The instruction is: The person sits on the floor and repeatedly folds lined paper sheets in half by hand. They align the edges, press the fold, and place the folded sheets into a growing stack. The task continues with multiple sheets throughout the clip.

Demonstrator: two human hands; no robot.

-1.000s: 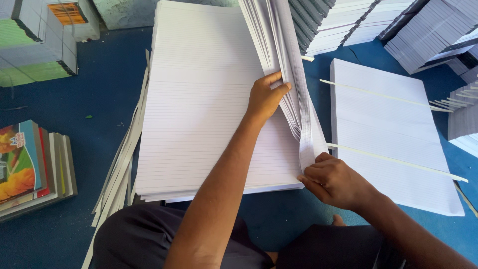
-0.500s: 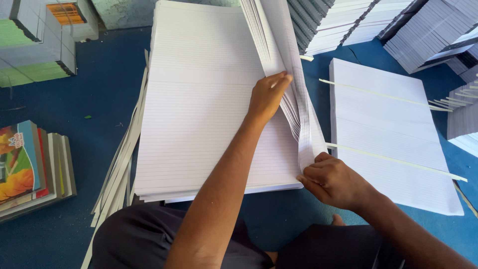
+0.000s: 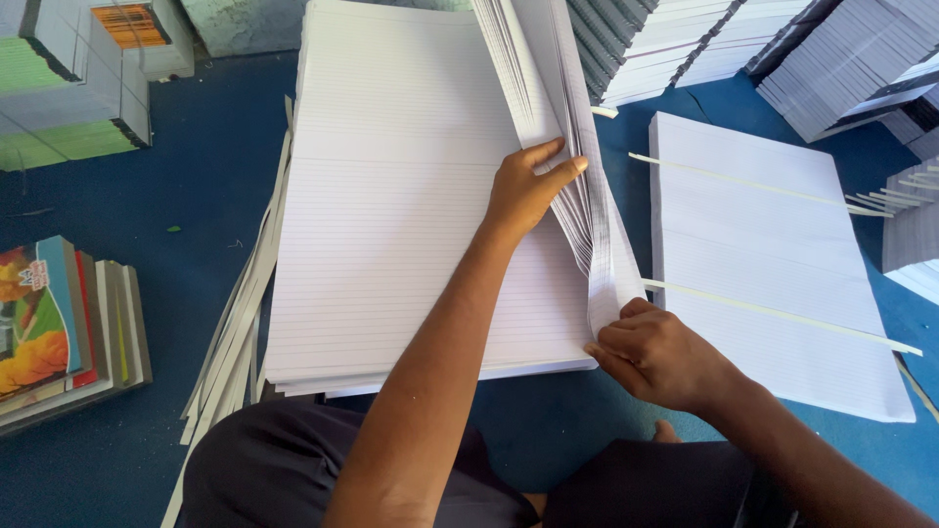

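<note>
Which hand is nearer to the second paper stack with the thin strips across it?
Right. The right hand pinches the lifted sheets' lower corner, just beside the strip-marked stack. The left hand presses on the fanned sheets farther over, above the large ruled stack.

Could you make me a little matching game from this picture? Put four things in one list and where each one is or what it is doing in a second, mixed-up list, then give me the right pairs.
Things:
1. left hand
2. right hand
3. stack of lined sheets
4. colourful books

Places or states:
A. piled at the far left on the blue floor
B. pinches the lower corner of the lifted sheets
C. lies flat in the middle, in front of the person
D. spread against the lifted sheets, partway up

Pairs: 1-D, 2-B, 3-C, 4-A
</note>
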